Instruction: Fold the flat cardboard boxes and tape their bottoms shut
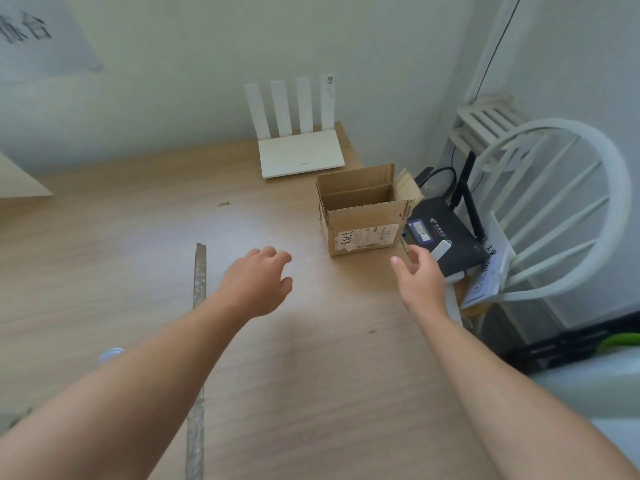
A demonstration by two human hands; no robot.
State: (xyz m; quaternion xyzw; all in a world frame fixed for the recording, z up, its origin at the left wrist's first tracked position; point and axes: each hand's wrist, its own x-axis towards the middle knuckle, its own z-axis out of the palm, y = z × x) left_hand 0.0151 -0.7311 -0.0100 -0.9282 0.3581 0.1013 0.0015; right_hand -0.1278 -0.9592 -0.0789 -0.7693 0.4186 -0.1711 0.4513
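Wooden light tabletop (138, 220); left hand (258, 282) fingers loosely curled, holding nothing. Small brown cardboard box (363, 220) upright, top flaps open, just beyond the fingertips, between both hands. Right hand (420, 278) fingers spread, empty, beside black flat router (446, 237).

Small brown cardboard box (363, 216) — upright, top flaps open — at table's right edge

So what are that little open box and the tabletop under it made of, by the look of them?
Box: brown corrugated cardboard, matte; creased flaps and a wavy cut edge show it. Tabletop: pale wood-grain surface, smooth with a soft sheen; possibly laminate rather than solid wood, can't tell.
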